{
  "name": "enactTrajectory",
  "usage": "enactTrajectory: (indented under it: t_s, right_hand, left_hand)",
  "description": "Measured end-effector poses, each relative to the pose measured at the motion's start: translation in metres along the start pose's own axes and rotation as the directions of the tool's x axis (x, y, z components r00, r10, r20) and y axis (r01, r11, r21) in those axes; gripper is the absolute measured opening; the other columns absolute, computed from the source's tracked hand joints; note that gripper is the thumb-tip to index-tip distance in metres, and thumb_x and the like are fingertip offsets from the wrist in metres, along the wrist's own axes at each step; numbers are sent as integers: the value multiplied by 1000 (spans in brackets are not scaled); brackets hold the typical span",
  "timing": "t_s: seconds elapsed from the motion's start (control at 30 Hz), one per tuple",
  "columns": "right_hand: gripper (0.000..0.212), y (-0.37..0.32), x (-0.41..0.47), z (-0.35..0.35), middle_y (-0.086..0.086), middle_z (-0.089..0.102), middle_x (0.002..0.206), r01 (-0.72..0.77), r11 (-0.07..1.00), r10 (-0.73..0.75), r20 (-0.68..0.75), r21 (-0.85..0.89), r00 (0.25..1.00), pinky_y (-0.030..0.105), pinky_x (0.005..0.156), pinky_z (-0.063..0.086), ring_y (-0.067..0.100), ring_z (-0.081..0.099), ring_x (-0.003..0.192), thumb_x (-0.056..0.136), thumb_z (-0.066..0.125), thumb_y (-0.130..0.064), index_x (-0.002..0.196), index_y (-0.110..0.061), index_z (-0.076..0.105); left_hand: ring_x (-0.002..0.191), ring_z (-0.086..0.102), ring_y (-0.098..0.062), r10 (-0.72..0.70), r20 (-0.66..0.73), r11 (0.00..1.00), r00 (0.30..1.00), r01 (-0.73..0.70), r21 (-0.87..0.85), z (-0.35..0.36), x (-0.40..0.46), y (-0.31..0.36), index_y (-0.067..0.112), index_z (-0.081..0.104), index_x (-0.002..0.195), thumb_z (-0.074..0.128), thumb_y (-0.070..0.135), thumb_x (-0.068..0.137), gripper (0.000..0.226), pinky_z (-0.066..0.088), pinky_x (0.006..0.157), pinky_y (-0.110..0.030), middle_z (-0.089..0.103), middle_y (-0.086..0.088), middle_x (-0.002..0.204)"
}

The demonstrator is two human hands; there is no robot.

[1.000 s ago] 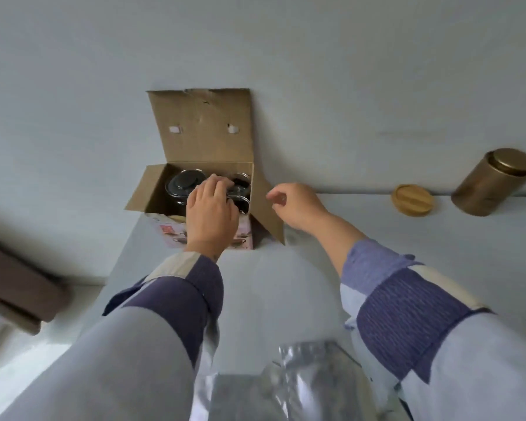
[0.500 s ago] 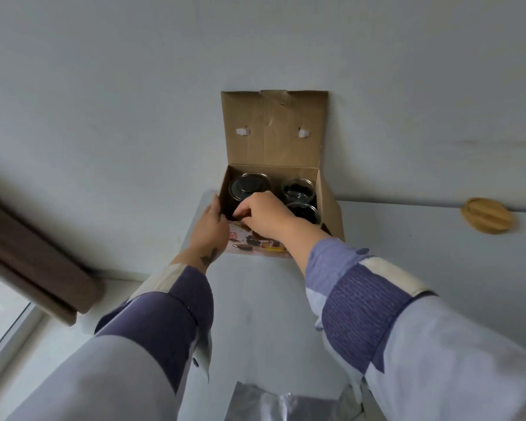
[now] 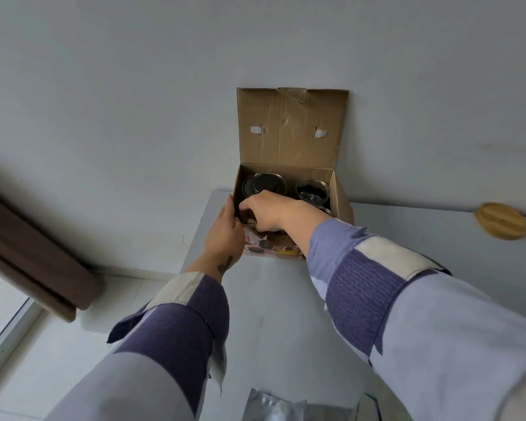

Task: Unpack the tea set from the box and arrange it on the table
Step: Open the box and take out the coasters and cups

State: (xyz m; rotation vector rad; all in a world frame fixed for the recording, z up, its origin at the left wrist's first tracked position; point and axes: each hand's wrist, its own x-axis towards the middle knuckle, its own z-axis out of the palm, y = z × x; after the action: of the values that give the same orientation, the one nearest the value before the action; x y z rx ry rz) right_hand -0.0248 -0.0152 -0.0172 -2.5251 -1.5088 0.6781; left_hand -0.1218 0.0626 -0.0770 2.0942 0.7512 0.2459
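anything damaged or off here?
Box lid flap is creased and torn near its top edge. A wooden lid lies alone on the table, its container out of view. Nothing spilled.

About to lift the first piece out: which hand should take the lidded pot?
Probably right. The right hand is curled over the box rim beside the pot; the left hand lies flat against the box's side.

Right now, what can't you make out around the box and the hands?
Head view only:
- Right hand: fingertips curl down behind the box front edge; what they hold is unseen.
- A third glass is mostly behind the right wrist.
- Foil bag: cut off by the bottom edge.
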Motion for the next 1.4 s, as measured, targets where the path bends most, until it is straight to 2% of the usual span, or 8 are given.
enactTrajectory:
  t_s: [0.6, 0.7, 0.8, 0.9, 1.03, 1.2, 1.3, 1.4]
  right_hand:
    - [28, -2, -23, -12, 3, 67, 95, -19, 1000, 20, -289, 7, 957, 40, 81, 55, 22, 60, 86, 83, 58, -10, 108, -13, 68]
    - [27, 0, -42, -25, 8, 69, 99, 4, 996, 29, -356, 91, 934, 41, 82, 56, 24, 63, 90, 82, 59, -9, 107, -11, 69]
    - [33, 14, -59, -38, 6, 68, 108, 29, 955, 104, -421, 296, 901, 35, 88, 55, 20, 63, 101, 82, 62, -7, 114, -13, 66]
    - [33, 33, -81, -46, 3, 66, 106, 65, 889, 161, -444, 453, 882, 32, 88, 54, 17, 62, 99, 79, 67, -5, 110, -15, 64]
    - [24, 64, -121, -48, 0, 60, 93, -31, 746, 318, -315, 666, 894, 39, 87, 56, 19, 59, 92, 79, 70, -10, 99, -17, 60]
    - [25, 113, -178, -41, 5, 63, 92, -211, 403, 396, 38, 890, 918, 34, 88, 47, 17, 58, 90, 82, 70, -35, 90, -15, 58]
    - [21, 147, -215, -31, 3, 57, 83, -252, 332, 404, 105, 909, 909, 34, 85, 46, 15, 52, 82, 83, 68, -34, 88, -16, 60]
    - [22, 180, -243, -21, 0, 58, 82, -273, 355, 454, 90, 894, 886, 31, 83, 46, 14, 53, 83, 82, 70, -35, 92, -17, 62]
  left_hand:
    - [128, 45, -30, -63, 33, 993, 997, 60, 99, -2, 3, 15, 21, 19, 150, 29, 10, 94, 58, 38, 108, -47, 37, -12, 148]
    - [136, 35, -27, 3, -49, 981, 999, 6, 195, -9, 1, 25, 16, 27, 149, 36, 8, 95, 55, 30, 113, -44, 29, -6, 154]
    - [125, 47, -23, 153, -144, 929, 978, -93, 357, -16, -6, 36, 21, 44, 137, 43, 23, 98, 39, 33, 107, -44, 47, -1, 140]
    - [110, 59, -23, 195, -96, 957, 976, -167, 238, -15, -10, 60, 21, 51, 130, 53, 19, 95, 35, 45, 93, -37, 62, -1, 124]
    - [94, 61, -20, 415, -92, 860, 905, -358, 363, 0, -22, 100, 20, 57, 123, 54, 6, 92, 34, 50, 75, -30, 64, -3, 117]
    - [91, 65, -23, 691, 98, 618, 716, -655, 435, 49, -48, 148, 18, 61, 118, 58, 7, 91, 29, 55, 78, -38, 64, -2, 114]
    - [86, 66, -31, 742, 189, 540, 643, -741, 399, 87, -60, 169, 14, 64, 115, 57, 10, 90, 25, 53, 70, -42, 65, -5, 109]
    - [88, 66, -33, 722, 200, 589, 662, -741, 323, 132, -69, 181, 14, 64, 115, 58, 7, 88, 28, 53, 71, -42, 66, -6, 109]
